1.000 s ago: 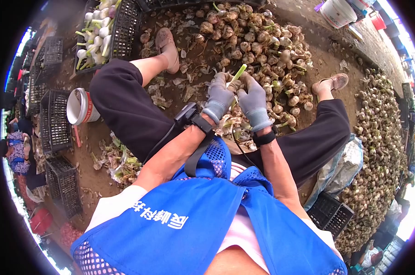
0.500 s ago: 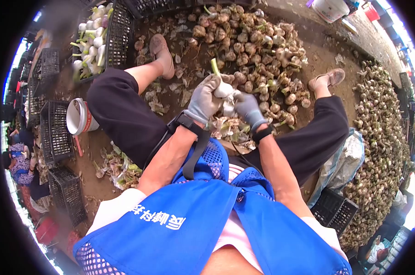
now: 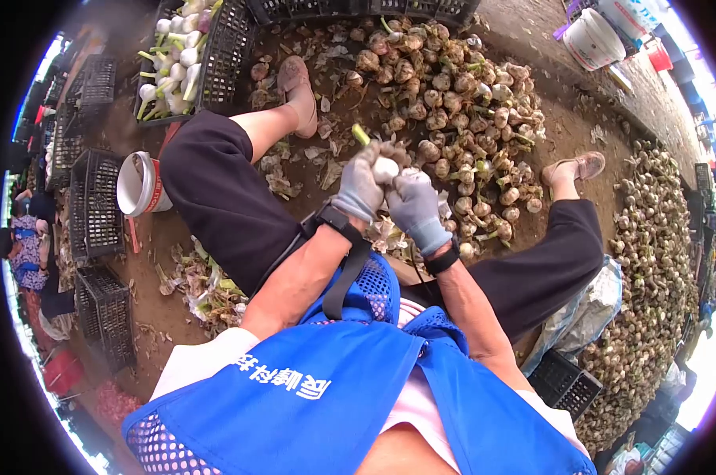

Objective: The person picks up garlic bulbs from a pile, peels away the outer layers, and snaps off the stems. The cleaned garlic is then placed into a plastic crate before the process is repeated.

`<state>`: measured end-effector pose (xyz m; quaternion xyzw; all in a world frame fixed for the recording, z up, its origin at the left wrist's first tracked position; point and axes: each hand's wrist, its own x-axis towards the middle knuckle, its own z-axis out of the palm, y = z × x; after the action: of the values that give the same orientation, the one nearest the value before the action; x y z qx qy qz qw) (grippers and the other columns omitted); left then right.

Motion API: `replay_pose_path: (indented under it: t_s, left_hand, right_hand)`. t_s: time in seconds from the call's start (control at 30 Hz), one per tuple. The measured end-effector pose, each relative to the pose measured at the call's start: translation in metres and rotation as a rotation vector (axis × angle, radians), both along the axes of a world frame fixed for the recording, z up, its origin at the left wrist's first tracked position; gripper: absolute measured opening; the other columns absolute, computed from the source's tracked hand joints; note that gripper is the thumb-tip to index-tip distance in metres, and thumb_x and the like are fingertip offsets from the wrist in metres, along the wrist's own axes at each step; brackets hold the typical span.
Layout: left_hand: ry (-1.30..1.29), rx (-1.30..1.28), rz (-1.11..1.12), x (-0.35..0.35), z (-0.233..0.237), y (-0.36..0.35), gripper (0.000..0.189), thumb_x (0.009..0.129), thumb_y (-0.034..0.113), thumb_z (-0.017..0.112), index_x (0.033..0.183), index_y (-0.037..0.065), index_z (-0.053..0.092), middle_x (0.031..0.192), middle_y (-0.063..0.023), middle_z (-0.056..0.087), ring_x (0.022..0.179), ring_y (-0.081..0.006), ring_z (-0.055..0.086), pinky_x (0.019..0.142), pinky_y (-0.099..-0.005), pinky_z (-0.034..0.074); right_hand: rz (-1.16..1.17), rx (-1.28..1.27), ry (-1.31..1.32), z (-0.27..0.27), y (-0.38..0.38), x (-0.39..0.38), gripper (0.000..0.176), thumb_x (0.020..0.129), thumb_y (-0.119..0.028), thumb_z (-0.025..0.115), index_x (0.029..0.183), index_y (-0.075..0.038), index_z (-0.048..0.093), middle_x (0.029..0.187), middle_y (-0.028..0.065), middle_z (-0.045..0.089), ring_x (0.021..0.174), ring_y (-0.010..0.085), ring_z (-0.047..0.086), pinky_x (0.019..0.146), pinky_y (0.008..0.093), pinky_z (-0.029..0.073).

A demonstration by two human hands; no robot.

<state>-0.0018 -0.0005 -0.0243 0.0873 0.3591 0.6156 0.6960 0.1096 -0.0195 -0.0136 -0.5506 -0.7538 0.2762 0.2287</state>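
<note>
camera: one, worn on the head | direction: forward and strongly downward | nearness: blue vest (image 3: 271, 396) is closest, then left hand (image 3: 359, 187) and right hand (image 3: 416, 207), near the centre | field: very wide, round-edged

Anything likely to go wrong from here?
Possibly:
1. The smooth white garlic bulb in the left hand could slip and drop.
2. The right hand works right against it, so a hard tug might jerk it loose.
3. The white bucket sits close by the trouser leg; a shift of the knee might knock it.
</note>
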Motion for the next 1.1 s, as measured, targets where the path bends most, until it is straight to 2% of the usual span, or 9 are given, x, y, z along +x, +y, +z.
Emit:
replay_pose_path:
  t_s: [0.3, 0.47, 0.53, 0.6, 0.63, 0.73, 0.77, 0.93, 1.1]
  left_hand:
    - [-0.183, -0.061, 0.143, -0.017, -0.065, 0.020, 0.021, 0.090, 0.022, 0.046, 0.096, 0.004, 0.053, 0.078, -0.0093, 0.059, 0.066, -0.0202, 0.060, 0.055, -0.0264, 0.049]
    - [0.198, -0.259, -0.246, -0.001, -0.053, 0.012, 0.017, 0.088, 0.015, 0.049, 0.098, 0.004, 0.056, 0.084, -0.0112, 0.062, 0.069, -0.0177, 0.059, 0.060, -0.0290, 0.049]
    - [1.220, 0.294, -0.088, 0.019, -0.118, 0.018, 0.020, 0.081, 0.003, 0.054, 0.101, 0.004, 0.057, 0.083, -0.0023, 0.058, 0.077, -0.0081, 0.052, 0.063, -0.0234, 0.044]
    - [0.706, 0.129, 0.083, 0.009, -0.095, 0.032, 0.022, 0.076, 0.003, 0.057, 0.098, -0.002, 0.056, 0.087, -0.0073, 0.058, 0.080, -0.0195, 0.055, 0.075, -0.0306, 0.046]
    - [0.256, -0.016, 0.029, -0.011, -0.068, 0.033, 0.013, 0.081, 0.003, 0.053, 0.093, 0.001, 0.056, 0.086, -0.0042, 0.058, 0.078, -0.0139, 0.055, 0.070, -0.0275, 0.046]
    - [0.694, -0.083, 0.292, -0.026, -0.031, 0.032, 0.010, 0.086, 0.012, 0.053, 0.094, 0.007, 0.056, 0.087, -0.0015, 0.058, 0.075, -0.0099, 0.054, 0.064, -0.0245, 0.044]
    - [0.585, -0.232, 0.247, -0.024, -0.027, 0.030, 0.011, 0.086, 0.016, 0.052, 0.093, 0.008, 0.057, 0.085, -0.0015, 0.057, 0.077, -0.0104, 0.054, 0.065, -0.0261, 0.043]
    - [0.180, -0.291, 0.040, -0.017, -0.041, 0.020, 0.017, 0.087, 0.021, 0.050, 0.091, 0.007, 0.060, 0.082, -0.0042, 0.062, 0.070, -0.0148, 0.058, 0.060, -0.0285, 0.046]
    - [0.236, -0.428, 0.020, -0.009, -0.033, 0.021, 0.026, 0.087, 0.025, 0.048, 0.079, 0.005, 0.062, 0.073, -0.0066, 0.063, 0.061, -0.0164, 0.059, 0.055, -0.0273, 0.046]
  right_hand:
    - [0.406, -0.557, -0.223, -0.043, -0.012, 0.012, 0.037, 0.084, -0.039, 0.044, 0.103, -0.010, 0.058, 0.097, 0.0194, 0.059, 0.089, 0.0355, 0.056, 0.076, 0.0413, 0.045]
    - [-0.359, -1.205, 1.412, -0.030, 0.037, 0.017, 0.050, 0.088, -0.046, 0.042, 0.117, -0.006, 0.048, 0.098, 0.0060, 0.058, 0.082, 0.0207, 0.057, 0.073, 0.0316, 0.049]
    - [-0.497, -1.183, 1.562, -0.097, 0.051, 0.014, 0.047, 0.088, -0.035, 0.047, 0.124, -0.005, 0.039, 0.111, 0.0079, 0.051, 0.086, 0.0193, 0.056, 0.074, 0.0316, 0.048]
    - [-0.232, -0.661, 1.291, -0.172, 0.074, 0.004, 0.044, 0.086, -0.016, 0.053, 0.124, -0.004, 0.035, 0.108, 0.0080, 0.052, 0.092, 0.0178, 0.054, 0.078, 0.0327, 0.047]
    - [-0.150, -0.158, 0.810, -0.094, 0.090, -0.018, 0.041, 0.080, 0.004, 0.052, 0.118, -0.003, 0.038, 0.096, 0.0055, 0.054, 0.090, 0.0150, 0.052, 0.084, 0.0320, 0.044]
    - [0.215, -0.128, 1.338, 0.001, 0.189, -0.066, 0.032, 0.089, -0.033, 0.042, 0.109, -0.009, 0.049, 0.085, 0.0045, 0.055, 0.080, 0.0198, 0.051, 0.088, 0.0392, 0.038]
    - [0.081, -0.799, 2.044, 0.050, 0.195, -0.069, 0.029, 0.089, -0.023, 0.041, 0.113, -0.008, 0.046, 0.095, 0.0052, 0.056, 0.089, 0.0199, 0.052, 0.088, 0.0403, 0.039]
    - [-0.029, -0.051, 0.532, 0.052, 0.168, -0.057, 0.024, 0.083, -0.017, 0.055, 0.104, -0.007, 0.062, 0.094, 0.0094, 0.064, 0.080, 0.0149, 0.060, 0.069, 0.0273, 0.049]
    - [-0.607, -0.378, -0.575, -0.045, 0.111, 0.078, 0.038, 0.075, -0.042, 0.058, 0.100, -0.013, 0.061, 0.103, 0.0128, 0.056, 0.092, 0.0293, 0.056, 0.077, 0.0400, 0.045]
